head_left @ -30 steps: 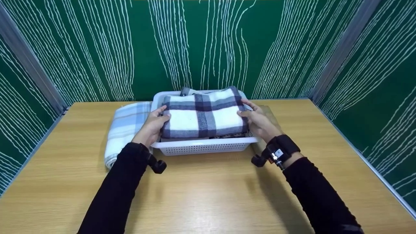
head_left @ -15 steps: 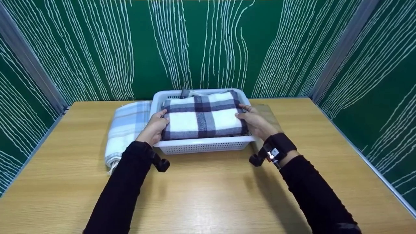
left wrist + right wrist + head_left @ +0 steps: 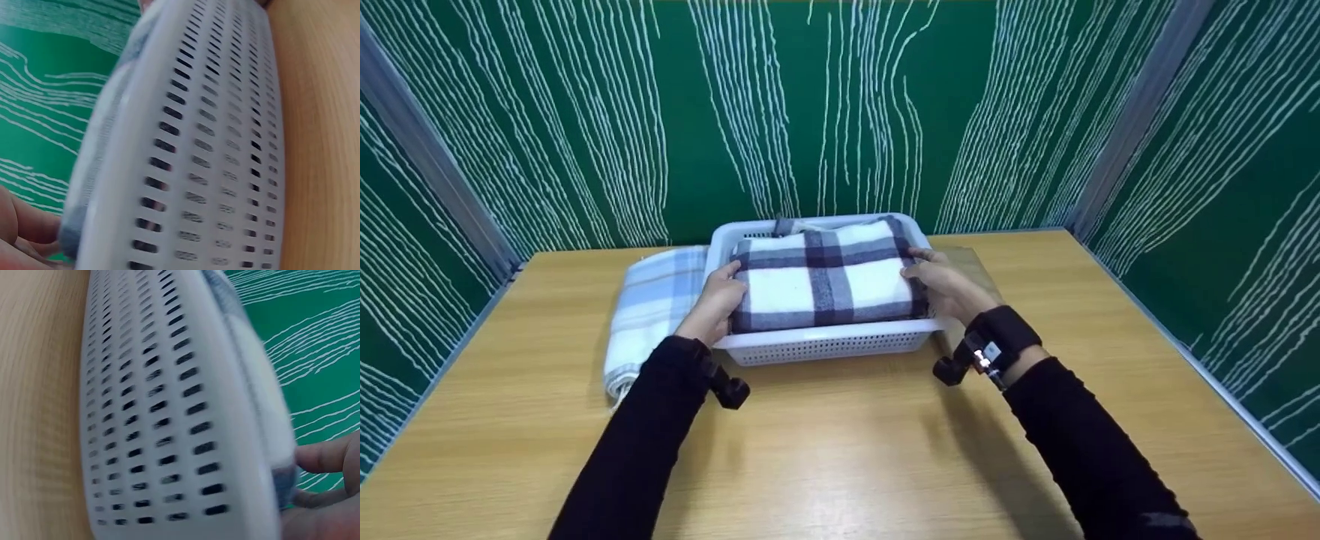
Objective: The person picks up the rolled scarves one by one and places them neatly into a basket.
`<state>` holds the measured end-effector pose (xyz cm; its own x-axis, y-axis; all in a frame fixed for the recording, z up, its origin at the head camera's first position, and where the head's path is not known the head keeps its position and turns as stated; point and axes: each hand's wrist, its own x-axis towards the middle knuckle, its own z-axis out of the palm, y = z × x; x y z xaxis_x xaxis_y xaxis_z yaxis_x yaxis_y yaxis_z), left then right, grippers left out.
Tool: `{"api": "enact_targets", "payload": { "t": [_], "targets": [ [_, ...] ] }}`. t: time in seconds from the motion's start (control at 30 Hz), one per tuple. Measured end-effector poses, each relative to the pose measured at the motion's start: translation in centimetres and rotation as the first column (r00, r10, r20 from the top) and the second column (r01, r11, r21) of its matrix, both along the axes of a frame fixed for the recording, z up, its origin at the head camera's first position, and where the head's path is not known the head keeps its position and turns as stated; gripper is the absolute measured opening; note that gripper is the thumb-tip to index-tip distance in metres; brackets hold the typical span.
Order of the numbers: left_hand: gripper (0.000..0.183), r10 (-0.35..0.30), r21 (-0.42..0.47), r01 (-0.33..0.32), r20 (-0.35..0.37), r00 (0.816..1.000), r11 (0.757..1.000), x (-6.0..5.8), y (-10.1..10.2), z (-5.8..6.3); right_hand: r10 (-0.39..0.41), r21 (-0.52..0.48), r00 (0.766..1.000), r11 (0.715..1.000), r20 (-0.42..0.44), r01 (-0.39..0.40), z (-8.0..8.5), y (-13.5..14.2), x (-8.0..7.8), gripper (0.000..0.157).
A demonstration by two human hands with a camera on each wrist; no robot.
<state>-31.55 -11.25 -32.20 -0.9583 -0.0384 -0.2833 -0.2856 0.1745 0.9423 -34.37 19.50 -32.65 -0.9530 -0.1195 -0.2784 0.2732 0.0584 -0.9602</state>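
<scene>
A folded plaid blanket point(image 3: 784, 289), white with dark purple-grey bands, lies in the white plastic basket point(image 3: 829, 349). My left hand point(image 3: 712, 304) holds the blanket's left end, thumb on top. At the opposite end my right hand point(image 3: 952, 289) grips it, thumb over the upper face. Both wrist views show the basket's slotted wall up close, with the blanket point(image 3: 93, 152) bulging above the rim. A thumb and finger of the right hand point(image 3: 332, 486) meet the blanket's edge in the right wrist view. Other cloth in the basket is mostly hidden beneath.
A rolled light-blue and white plaid cloth point(image 3: 652, 315) lies left of the basket. A tan folded item point(image 3: 973, 268) lies to its right, partly behind my right hand. The wooden table point(image 3: 840, 450) meets green walls point(image 3: 682, 150) with white lines.
Both hands have lowered the plaid blanket into the basket, and it now sits flatter, just behind the front rim. The head view has also shifted slightly.
</scene>
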Motion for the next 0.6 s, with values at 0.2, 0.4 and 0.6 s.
{"api": "enact_targets", "payload": {
  "t": [0.2, 0.4, 0.6],
  "targets": [
    [0.056, 0.024, -0.013, -0.025, -0.101, 0.995, 1.0, 2.1, -3.1, 2.3, -0.013, 0.03, 0.995, 0.999, -0.096, 0.016, 2.6, 2.3, 1.5, 0.063],
    [0.054, 0.107, -0.019, -0.114, -0.204, 0.973, 0.993, 4.7, -9.3, 2.7, -0.086, -0.006, 0.982, 0.996, -0.171, 0.086, 3.6, 5.1, 1.8, 0.059],
    [0.064, 0.18, -0.086, -0.186, -0.073, 0.981, 0.979, 5.6, -14.0, -1.0, -0.093, 0.041, 0.992, 0.994, -0.082, 0.097, 1.3, 6.5, 1.8, 0.055]
  ]
}}
